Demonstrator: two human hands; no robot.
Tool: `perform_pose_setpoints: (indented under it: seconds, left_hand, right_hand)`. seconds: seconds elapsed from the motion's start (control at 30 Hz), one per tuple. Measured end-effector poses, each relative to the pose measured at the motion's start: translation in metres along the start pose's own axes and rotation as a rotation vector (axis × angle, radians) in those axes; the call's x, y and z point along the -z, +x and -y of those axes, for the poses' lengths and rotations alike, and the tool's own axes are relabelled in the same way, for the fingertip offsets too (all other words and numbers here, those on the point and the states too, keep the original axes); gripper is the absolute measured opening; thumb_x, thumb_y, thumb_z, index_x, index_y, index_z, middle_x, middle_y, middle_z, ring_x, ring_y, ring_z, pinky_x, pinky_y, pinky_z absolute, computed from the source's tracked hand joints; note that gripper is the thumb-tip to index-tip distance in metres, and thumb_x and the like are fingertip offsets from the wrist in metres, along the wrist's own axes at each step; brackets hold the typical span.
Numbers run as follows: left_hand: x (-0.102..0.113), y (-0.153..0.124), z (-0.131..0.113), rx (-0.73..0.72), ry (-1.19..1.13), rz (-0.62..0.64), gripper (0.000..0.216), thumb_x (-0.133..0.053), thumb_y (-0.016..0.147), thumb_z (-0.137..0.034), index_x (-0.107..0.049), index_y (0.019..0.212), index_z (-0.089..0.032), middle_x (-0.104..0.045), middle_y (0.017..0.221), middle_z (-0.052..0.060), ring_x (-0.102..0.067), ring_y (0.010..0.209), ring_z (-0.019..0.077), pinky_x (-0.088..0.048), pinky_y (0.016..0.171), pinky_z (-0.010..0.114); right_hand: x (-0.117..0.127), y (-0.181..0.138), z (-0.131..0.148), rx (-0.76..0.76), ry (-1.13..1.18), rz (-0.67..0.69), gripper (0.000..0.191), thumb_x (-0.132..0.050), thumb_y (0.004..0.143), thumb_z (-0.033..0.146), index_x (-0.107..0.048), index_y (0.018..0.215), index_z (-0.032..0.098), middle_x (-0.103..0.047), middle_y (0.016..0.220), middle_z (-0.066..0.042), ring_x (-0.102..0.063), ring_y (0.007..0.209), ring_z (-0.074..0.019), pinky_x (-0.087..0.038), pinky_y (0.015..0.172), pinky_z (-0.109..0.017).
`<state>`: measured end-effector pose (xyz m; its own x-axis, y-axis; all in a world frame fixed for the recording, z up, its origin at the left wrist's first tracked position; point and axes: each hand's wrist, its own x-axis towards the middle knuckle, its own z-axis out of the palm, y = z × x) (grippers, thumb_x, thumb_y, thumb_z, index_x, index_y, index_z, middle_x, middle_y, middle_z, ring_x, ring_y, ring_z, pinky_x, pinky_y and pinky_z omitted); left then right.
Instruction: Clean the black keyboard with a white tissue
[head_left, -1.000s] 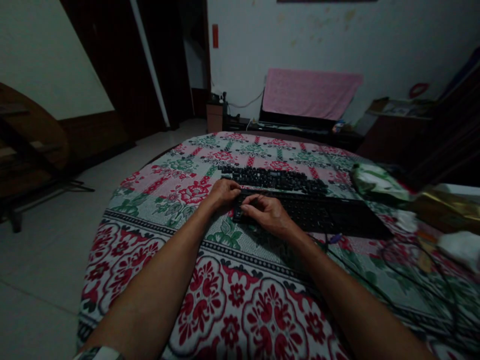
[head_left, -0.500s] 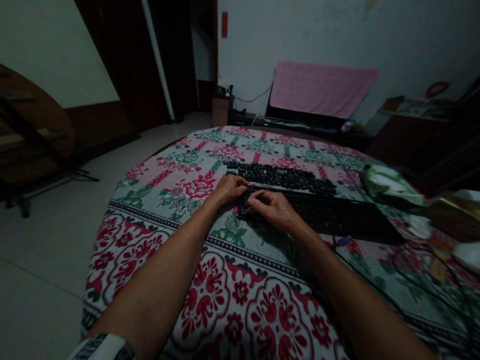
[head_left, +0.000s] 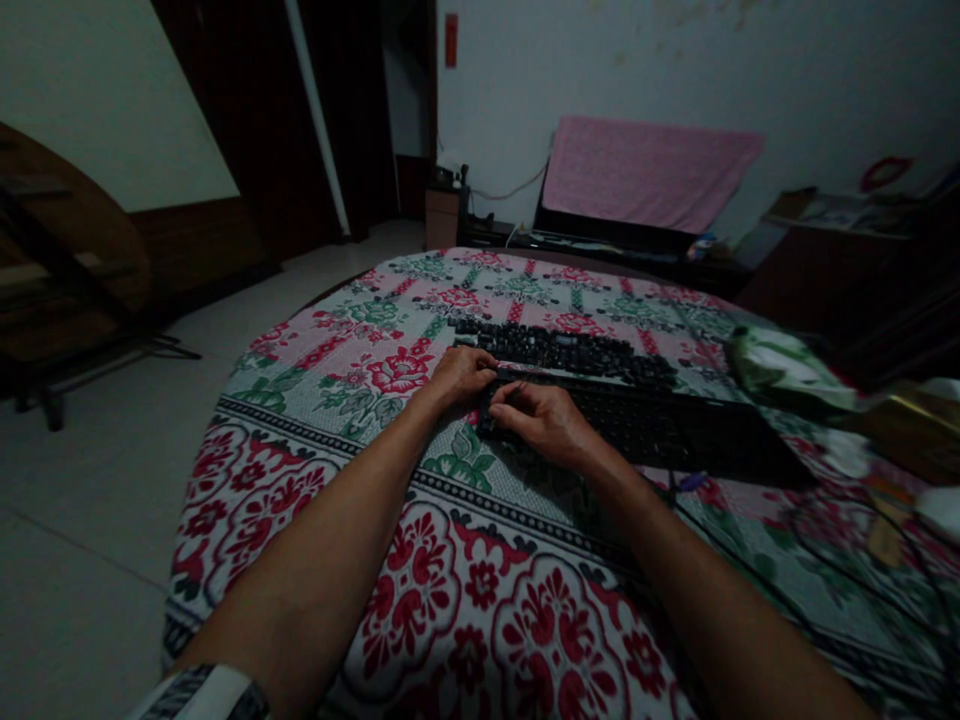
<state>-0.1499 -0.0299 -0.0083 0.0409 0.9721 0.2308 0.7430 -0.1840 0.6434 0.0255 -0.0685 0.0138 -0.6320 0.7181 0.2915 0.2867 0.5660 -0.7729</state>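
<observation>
A black keyboard (head_left: 660, 430) lies across the flowered tablecloth (head_left: 480, 600). My left hand (head_left: 461, 375) rests at its far left corner with the fingers curled onto the edge. My right hand (head_left: 544, 420) sits on the keyboard's left keys, fingers bent into a pinch; what it pinches is too small and dark to make out. A second black keyboard (head_left: 570, 350) lies just behind the first, parallel to it and close to my left fingertips.
A crumpled green-and-white bag (head_left: 784, 365) and a brownish packet (head_left: 900, 425) lie at the table's right. Dark cables (head_left: 825, 540) loop over the cloth near my right forearm. A pink cloth (head_left: 645, 170) covers a screen by the far wall. Tiled floor lies to the left.
The view has shifted slightly. My right fingers have curled tighter over the left keys; my left hand stays at the keyboard's corner.
</observation>
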Motion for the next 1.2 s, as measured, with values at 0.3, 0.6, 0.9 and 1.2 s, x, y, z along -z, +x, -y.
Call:
perform_pose_setpoints:
  seconds: [0.3, 0.6, 0.9, 1.2]
  left_hand:
    - [0.002, -0.001, -0.002, -0.011, 0.051, 0.001, 0.032, -0.056, 0.073, -0.025, -0.069, 0.101, -0.016, -0.071, 0.092, 0.005, -0.063, 0.084, 0.0181, -0.047, 0.078, 0.027]
    - [0.0, 0.003, 0.004, -0.086, 0.114, 0.037, 0.03, -0.052, 0.075, -0.027, -0.07, 0.096, -0.017, -0.071, 0.093, 0.006, -0.063, 0.085, 0.0203, -0.046, 0.075, 0.028]
    - [0.001, 0.0, 0.003, -0.082, 0.065, 0.066, 0.028, -0.053, 0.076, -0.027, -0.07, 0.096, -0.017, -0.071, 0.093, 0.006, -0.063, 0.086, 0.0194, -0.045, 0.075, 0.027]
    - [0.02, 0.002, -0.015, -0.028, -0.221, 0.181, 0.028, -0.059, 0.073, -0.031, -0.07, 0.094, -0.016, -0.069, 0.084, 0.005, -0.061, 0.074, 0.0152, -0.046, 0.067, 0.026]
  right_hand:
    - [0.001, -0.002, 0.008, 0.118, -0.202, 0.053, 0.017, -0.055, 0.081, 0.03, -0.065, 0.082, 0.016, -0.058, 0.064, 0.002, -0.049, 0.056, -0.0084, -0.036, 0.058, -0.02]
    - [-0.004, 0.004, -0.015, -0.108, 0.035, -0.109, 0.021, -0.054, 0.08, 0.036, -0.061, 0.082, 0.016, -0.062, 0.066, 0.0, -0.058, 0.058, -0.0129, -0.045, 0.057, -0.023]
    - [0.003, 0.005, -0.005, -0.232, 0.294, -0.159, 0.027, -0.057, 0.075, 0.043, -0.057, 0.076, 0.016, -0.066, 0.071, -0.003, -0.06, 0.057, -0.0123, -0.047, 0.053, -0.022]
    - [0.028, 0.002, -0.014, -0.279, 0.225, -0.302, 0.03, -0.058, 0.074, 0.043, -0.058, 0.082, 0.015, -0.066, 0.076, -0.005, -0.061, 0.062, -0.0131, -0.047, 0.055, -0.023]
